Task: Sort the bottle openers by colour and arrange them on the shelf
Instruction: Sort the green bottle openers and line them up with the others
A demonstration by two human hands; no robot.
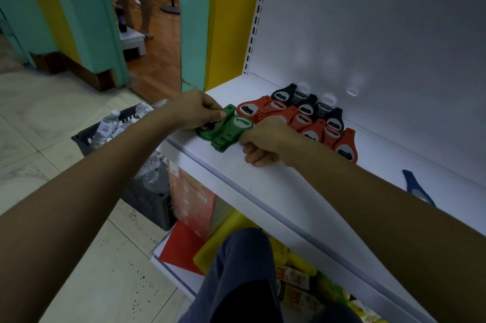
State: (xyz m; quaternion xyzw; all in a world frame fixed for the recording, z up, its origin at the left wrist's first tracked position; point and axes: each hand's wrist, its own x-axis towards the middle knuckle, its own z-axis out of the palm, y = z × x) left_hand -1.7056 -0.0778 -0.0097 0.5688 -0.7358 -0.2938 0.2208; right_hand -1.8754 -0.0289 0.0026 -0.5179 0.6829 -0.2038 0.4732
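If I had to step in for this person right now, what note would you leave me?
Left hand and right hand: each grip holds the green openers at the left front of the shelf.
Done: red openers in a row, black openers behind them.
Left: settle the green ones, then place the lone blue opener lying further right.

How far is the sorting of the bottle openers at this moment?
Done: black openers and red openers lie in rows on the shelf. In hand: the left hand and right hand both hold the green openers beside the red ones. Left: one blue opener lies apart to the right.
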